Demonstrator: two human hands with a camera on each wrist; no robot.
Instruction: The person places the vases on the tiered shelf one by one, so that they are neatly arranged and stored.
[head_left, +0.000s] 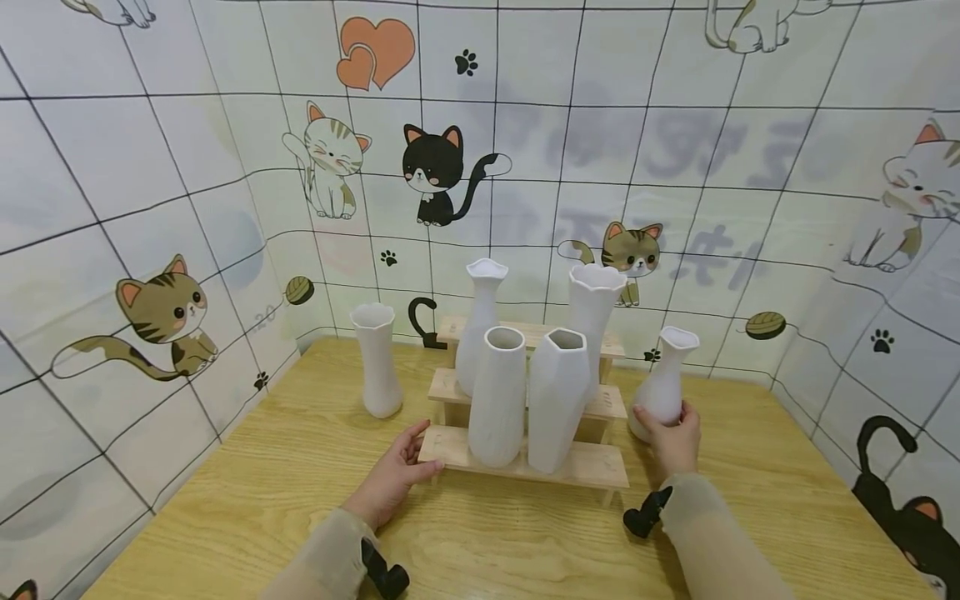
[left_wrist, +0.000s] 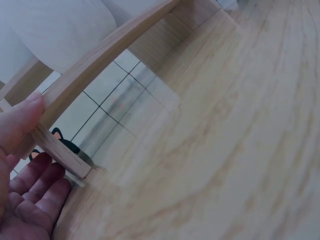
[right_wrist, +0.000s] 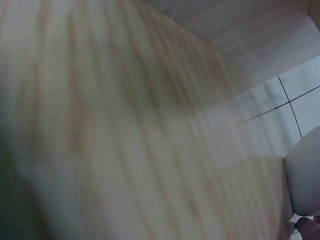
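Observation:
My left hand (head_left: 396, 473) grips the left end of a three-step wooden stand (head_left: 592, 465) at its lowest step. In the left wrist view the thumb lies on the plank (left_wrist: 75, 82) and the fingers (left_wrist: 50, 185) curl beside the stand's leg. My right hand (head_left: 675, 437) holds a small white bottle vase (head_left: 666, 383) round its lower body, right of the stand. On the bottom step stand a round-mouthed white vase (head_left: 498, 404) and a faceted white vase (head_left: 558, 400). Behind them are a slim-necked vase (head_left: 476, 346) and a scalloped-rim vase (head_left: 594, 312), its foot hidden.
Another white vase (head_left: 378, 367) stands on the wooden table (head_left: 300, 450), left of the stand. Cat-printed, grid-lined walls (head_left: 525, 192) enclose the table at the back and both sides. Black wrist-camera mounts (head_left: 386, 575) stick out from both sleeves.

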